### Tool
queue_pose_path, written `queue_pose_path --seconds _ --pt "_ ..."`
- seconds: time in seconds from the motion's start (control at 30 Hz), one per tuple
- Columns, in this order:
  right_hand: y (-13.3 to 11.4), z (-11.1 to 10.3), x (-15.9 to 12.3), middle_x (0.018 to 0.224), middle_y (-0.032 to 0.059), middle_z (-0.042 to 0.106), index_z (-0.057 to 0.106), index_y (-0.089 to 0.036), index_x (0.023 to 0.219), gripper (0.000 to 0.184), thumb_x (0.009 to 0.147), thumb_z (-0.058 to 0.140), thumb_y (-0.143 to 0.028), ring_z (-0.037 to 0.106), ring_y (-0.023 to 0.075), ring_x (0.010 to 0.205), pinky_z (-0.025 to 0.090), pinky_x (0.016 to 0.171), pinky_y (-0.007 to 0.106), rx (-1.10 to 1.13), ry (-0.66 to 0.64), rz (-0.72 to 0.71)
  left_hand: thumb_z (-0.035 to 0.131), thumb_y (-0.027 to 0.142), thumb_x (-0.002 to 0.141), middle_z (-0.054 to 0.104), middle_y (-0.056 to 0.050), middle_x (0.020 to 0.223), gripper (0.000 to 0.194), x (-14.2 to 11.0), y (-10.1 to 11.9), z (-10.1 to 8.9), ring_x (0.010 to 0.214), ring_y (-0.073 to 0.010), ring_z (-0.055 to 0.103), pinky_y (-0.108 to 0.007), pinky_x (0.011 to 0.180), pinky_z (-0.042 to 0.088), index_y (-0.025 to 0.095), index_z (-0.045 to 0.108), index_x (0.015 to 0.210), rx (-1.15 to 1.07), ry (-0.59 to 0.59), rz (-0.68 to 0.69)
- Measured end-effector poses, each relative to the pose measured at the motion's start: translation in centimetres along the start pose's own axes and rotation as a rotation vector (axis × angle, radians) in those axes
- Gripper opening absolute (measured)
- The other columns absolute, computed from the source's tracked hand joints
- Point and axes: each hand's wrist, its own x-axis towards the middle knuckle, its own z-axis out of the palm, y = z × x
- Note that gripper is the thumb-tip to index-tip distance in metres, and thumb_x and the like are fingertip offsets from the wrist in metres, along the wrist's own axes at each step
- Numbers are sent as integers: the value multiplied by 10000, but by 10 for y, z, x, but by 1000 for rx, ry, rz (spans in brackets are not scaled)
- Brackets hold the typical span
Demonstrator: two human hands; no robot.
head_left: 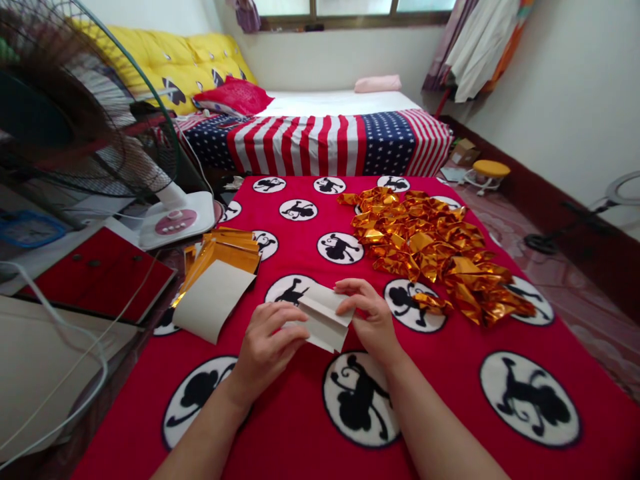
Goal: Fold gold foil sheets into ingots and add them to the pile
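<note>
Between my two hands is a sheet of paper [325,313], its pale side up, with folds running along its length. My left hand [270,340] pinches its left end between thumb and fingers. At the other end, my right hand [370,317] grips the edge with thumb and bent fingers. To the left lies a stack of gold foil paper [227,248], with one pale-backed sheet [215,300] on top. A heap of folded gold foil pieces [420,233] covers the right side of the cloth, and one loose foil piece [433,303] lies nearest my right hand.
A red cloth [440,407] with monkey figures in white circles covers the table. At the left stands a fan [180,213] beside a red box [100,273] and white cables [95,340]. A bed [320,143] is behind; a yellow stool [491,169] is far right.
</note>
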Motion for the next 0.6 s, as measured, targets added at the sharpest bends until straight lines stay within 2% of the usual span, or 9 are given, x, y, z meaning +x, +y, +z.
queue_pose_path --seconds 0.17,0.3,0.47,0.6 --pt "8 -10 0 1111 31 678 751 -265 805 509 726 415 110 540 211 1162 471 987 428 -280 -279 -150 673 112 842 721 -10 1028 134 1 -3 1 1032 -186 606 -368 912 434 228 652 906 -32 -89 -14" --pt "6 -10 -1 1162 28 677 767 -276 833 519 745 443 119 488 225 1212 469 990 435 -392 -402 -175 668 172 862 725 -8 1038 70 6 -4 4 1022 -182 625 -365 913 435 233 665 897 -75 -165 -78" --pt "2 -8 -5 1250 27 633 764 -274 856 519 713 461 123 451 230 1261 443 1018 440 -470 -426 -122 657 235 880 730 9 912 34 9 -8 10 906 -168 638 -351 859 425 239 680 903 -104 -283 -199" --pt "-4 -11 -10 1239 29 617 733 -257 909 554 648 435 131 473 209 1238 422 1034 418 -442 -368 -65 667 232 869 720 4 891 27 9 -9 15 865 -171 626 -343 815 415 233 690 882 -97 -338 -278"
